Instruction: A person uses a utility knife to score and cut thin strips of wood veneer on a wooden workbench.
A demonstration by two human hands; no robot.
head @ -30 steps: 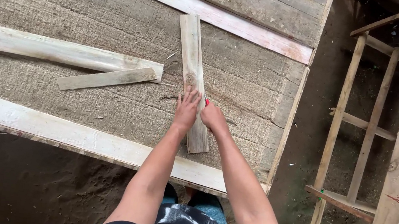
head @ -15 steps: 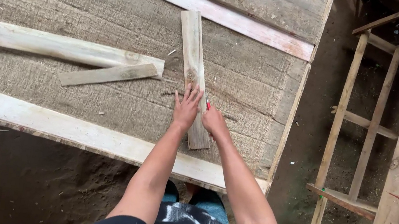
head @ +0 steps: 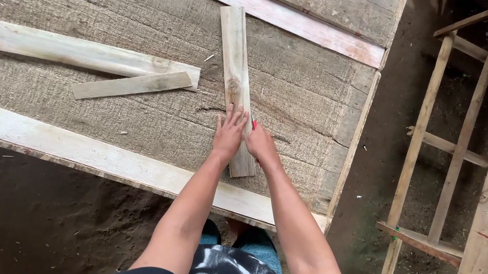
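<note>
No packages, labels, signs or screens anywhere in view — only bare wood and dirt, nothing printed or lit.

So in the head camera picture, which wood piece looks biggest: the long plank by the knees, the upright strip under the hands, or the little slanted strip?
1. Long plank, though it lies nearest the camera.
2. Upright strip.
3. Little slanted strip, clearly smallest.

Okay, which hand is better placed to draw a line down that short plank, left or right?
Probably the right hand: it sits at the plank's right edge with something small and red at its fingertips, maybe a marker. The left hand lies flat on the plank, fingers spread, better suited to steadying it.
</note>
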